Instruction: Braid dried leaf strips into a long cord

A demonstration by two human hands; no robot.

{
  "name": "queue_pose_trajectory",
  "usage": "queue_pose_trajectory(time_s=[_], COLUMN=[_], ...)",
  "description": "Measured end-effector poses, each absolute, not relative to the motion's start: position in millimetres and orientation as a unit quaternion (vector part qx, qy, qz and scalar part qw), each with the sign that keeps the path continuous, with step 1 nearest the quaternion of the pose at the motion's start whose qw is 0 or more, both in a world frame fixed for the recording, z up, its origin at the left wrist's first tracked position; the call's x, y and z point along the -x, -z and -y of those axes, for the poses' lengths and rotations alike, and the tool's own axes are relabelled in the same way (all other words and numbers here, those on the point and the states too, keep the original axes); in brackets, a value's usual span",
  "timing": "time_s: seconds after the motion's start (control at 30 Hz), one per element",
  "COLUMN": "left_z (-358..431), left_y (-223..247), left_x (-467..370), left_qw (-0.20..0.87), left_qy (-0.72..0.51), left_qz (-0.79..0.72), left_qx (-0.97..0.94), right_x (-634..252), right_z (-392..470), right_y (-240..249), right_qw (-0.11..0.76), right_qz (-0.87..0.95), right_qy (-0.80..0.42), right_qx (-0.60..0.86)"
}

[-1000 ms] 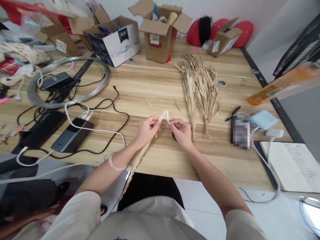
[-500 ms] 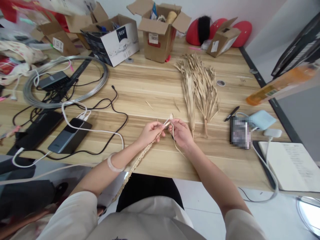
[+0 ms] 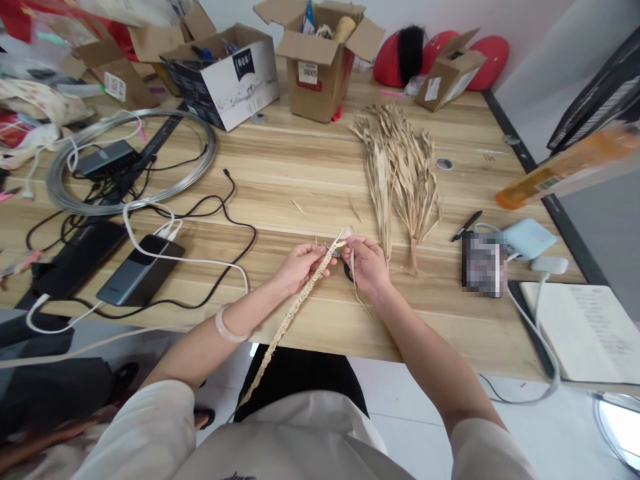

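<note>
A long pale braided strip (image 3: 293, 312) runs from between my hands down over the table's front edge to my lap. My left hand (image 3: 304, 263) pinches it near its upper end. Closed around a loose flat strand (image 3: 355, 283) at that end is my right hand (image 3: 367, 261); the strand hangs down below it. Dark scissor handles (image 3: 347, 270) show partly between the hands on the table. Just beyond my right hand lie bundles of dry tan leaves (image 3: 400, 180).
Coiled wire (image 3: 213, 157), black cables and a power bank (image 3: 140, 270) lie left. Open boxes (image 3: 317, 80) stand at the back. On the right are an orange bottle (image 3: 560, 167), a pen (image 3: 467, 225), a blue case (image 3: 530, 238) and an open notebook (image 3: 585, 327).
The braided strip has swung up and right, showing more of its length. My right hand has shifted slightly right, and more of the scissor handles shows.
</note>
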State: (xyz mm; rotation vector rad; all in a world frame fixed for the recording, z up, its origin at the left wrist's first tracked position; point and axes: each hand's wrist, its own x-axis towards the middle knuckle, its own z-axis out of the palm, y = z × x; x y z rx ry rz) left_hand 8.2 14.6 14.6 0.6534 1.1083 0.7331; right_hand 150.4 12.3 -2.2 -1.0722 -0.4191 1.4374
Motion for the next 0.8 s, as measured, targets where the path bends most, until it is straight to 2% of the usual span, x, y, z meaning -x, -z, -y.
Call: queue_pose_trajectory(time_s=[0.8], left_z=[-17.2], left_y=[-12.0], left_x=[-8.5], left_qw=[0.741], left_qy=[-0.328], left_qz=[-0.486], left_qx=[-0.328], right_x=[-149.1], right_z=[-9.7], right_y=[1.4], right_qw=[0.583], right_qz=[0.218], right_qy=[-0.634], right_qx=[0.458])
